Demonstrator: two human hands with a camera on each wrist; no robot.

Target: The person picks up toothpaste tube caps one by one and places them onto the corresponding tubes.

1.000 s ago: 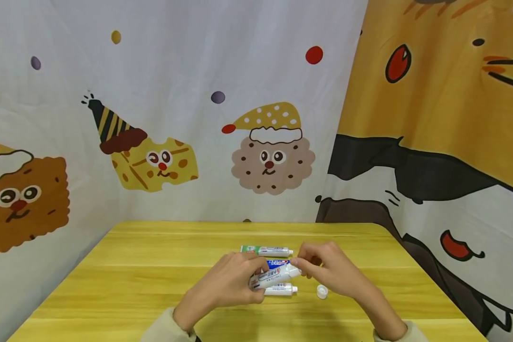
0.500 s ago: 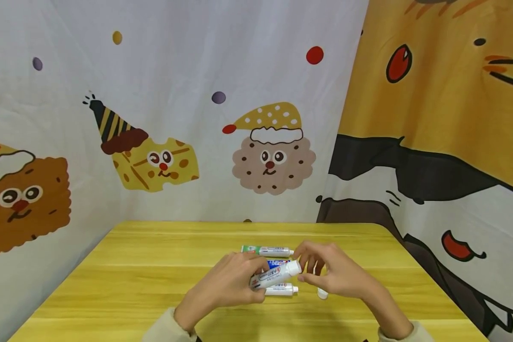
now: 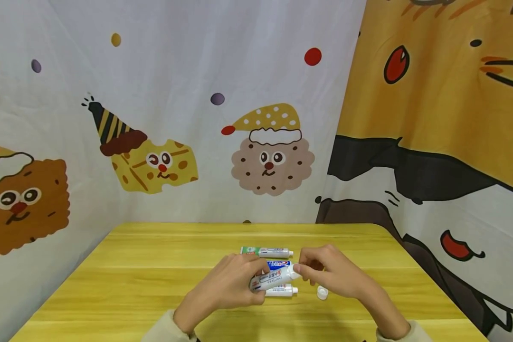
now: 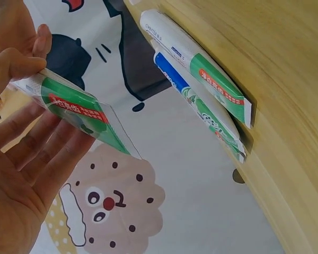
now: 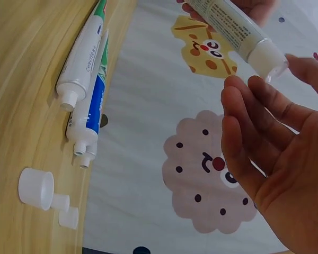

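Note:
My left hand (image 3: 227, 280) grips a white toothpaste tube (image 3: 273, 279) with a green tail, tilted and raised above the table. A wide white cap (image 5: 266, 59) sits on its right end. At that cap, the thumb and index finger of my right hand (image 3: 335, 271) pinch, with the other fingers loosely curled. Beneath and behind the held tube lie a front white toothpaste tube (image 3: 284, 290), a blue-marked toothpaste tube (image 3: 279, 264) and a green-and-white toothpaste tube (image 3: 273, 252). Their nozzles, bare of caps, point right. My left hand hides part of them.
Right of the tubes, a large loose cap (image 5: 36, 188) stands on the wooden table (image 3: 154, 266), with two smaller caps (image 5: 69, 217) beside it. A cartoon-printed curtain (image 3: 175, 71) hangs behind the table and along its sides.
Half a second ago my right fingers were spread off the cap; now they have come back onto it. My left hand keeps its grip on the toothpaste tube nearly unmoved.

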